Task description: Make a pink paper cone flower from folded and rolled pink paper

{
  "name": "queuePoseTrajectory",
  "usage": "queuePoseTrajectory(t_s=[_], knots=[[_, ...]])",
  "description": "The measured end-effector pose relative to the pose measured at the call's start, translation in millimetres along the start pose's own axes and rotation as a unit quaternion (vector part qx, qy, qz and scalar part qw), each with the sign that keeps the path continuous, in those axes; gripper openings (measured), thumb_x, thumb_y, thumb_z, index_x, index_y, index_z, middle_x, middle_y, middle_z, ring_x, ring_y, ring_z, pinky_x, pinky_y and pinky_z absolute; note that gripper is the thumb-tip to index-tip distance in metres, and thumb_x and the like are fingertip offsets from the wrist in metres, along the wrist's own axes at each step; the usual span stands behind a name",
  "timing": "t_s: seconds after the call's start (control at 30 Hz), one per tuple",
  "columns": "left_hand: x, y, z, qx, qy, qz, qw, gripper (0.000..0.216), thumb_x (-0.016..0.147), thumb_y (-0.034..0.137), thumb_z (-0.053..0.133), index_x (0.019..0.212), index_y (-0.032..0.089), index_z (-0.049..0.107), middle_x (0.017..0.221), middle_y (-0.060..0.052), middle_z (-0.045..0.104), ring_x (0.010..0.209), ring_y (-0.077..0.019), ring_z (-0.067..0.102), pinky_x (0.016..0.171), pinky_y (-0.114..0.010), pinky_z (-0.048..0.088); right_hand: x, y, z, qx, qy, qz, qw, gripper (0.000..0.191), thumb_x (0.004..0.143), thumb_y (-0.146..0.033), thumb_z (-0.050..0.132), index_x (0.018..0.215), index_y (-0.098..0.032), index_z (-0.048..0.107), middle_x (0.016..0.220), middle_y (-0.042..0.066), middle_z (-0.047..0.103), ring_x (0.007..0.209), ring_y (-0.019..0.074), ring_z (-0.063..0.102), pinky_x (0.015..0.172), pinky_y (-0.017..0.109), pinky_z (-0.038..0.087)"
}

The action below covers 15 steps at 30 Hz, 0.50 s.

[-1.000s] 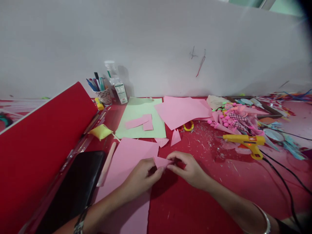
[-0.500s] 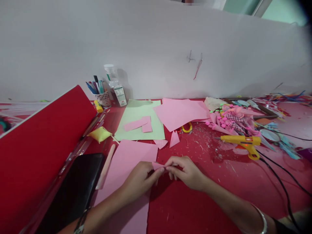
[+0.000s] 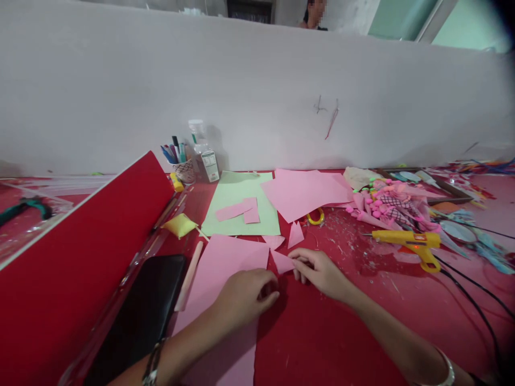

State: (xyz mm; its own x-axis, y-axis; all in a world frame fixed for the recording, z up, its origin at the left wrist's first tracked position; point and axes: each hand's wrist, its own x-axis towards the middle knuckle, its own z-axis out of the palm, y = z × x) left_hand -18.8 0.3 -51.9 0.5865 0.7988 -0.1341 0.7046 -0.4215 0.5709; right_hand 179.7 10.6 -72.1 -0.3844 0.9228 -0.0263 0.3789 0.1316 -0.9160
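My right hand [image 3: 319, 271] pinches the edge of a small pink paper piece [image 3: 281, 261] that lies low over the red table [image 3: 346, 332]. My left hand [image 3: 247, 295] rests just left of it with its fingers curled in; nothing shows inside them. It lies on the edge of a large pink sheet [image 3: 225, 268]. Two small pink triangles [image 3: 295, 234] lie just beyond the hands.
A yellow glue gun [image 3: 406, 240] with a black cable lies at the right, behind it a pink flower bundle [image 3: 386, 203]. Green sheet [image 3: 237, 203], pink sheets [image 3: 306, 193], pen cup [image 3: 183, 166] and bottle [image 3: 203, 153] sit at the back. A red board [image 3: 72, 252] and a black slab [image 3: 140, 316] are on the left. A person [image 3: 314, 13] is behind the wall.
Both hands held the small pink piece between them before. Now the left hand has come off it and curled up, and the right hand has laid the piece lower and farther away.
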Motion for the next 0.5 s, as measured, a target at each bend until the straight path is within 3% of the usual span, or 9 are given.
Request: queuePoseTrajectory(t_s=[0.23, 0.4, 0.5], knots=[[-8, 9, -12, 0.067, -0.015, 0.015, 0.997, 0.013, 0.074, 0.023, 0.048, 0.083, 0.021, 0.057, 0.077, 0.0, 0.061, 0.064, -0.0142, 0.055, 0.055, -0.023, 0.035, 1, 3, -8, -0.083, 0.037, 0.001, 0.996, 0.022, 0.082, -0.024, 0.04, 0.1, -0.016, 0.049, 0.055, -0.003, 0.052, 0.05, 0.0105, 0.049, 0.05, 0.021, 0.037], [-19, 10, -29, 0.07, -0.01, -0.002, 0.997, 0.012, 0.076, 0.023, 0.046, 0.081, 0.021, 0.057, 0.076, 0.001, 0.06, 0.063, -0.0125, 0.053, 0.055, -0.021, 0.035, 1, -1, -10, -0.182, 0.064, 0.001, 0.981, 0.016, 0.077, -0.023, 0.045, 0.088, -0.017, 0.055, 0.063, -0.001, 0.055, 0.054, 0.0113, 0.049, 0.05, 0.021, 0.034], [-30, 2, -41, 0.054, 0.003, -0.036, 0.998, 0.014, 0.078, 0.025, 0.044, 0.084, 0.023, 0.056, 0.077, 0.003, 0.06, 0.064, -0.0116, 0.054, 0.056, -0.021, 0.036, 0, -3, -12, -0.168, 0.06, -0.007, 0.984, 0.016, 0.077, -0.021, 0.045, 0.088, -0.018, 0.055, 0.066, 0.0, 0.056, 0.056, 0.0112, 0.049, 0.051, 0.021, 0.035]])
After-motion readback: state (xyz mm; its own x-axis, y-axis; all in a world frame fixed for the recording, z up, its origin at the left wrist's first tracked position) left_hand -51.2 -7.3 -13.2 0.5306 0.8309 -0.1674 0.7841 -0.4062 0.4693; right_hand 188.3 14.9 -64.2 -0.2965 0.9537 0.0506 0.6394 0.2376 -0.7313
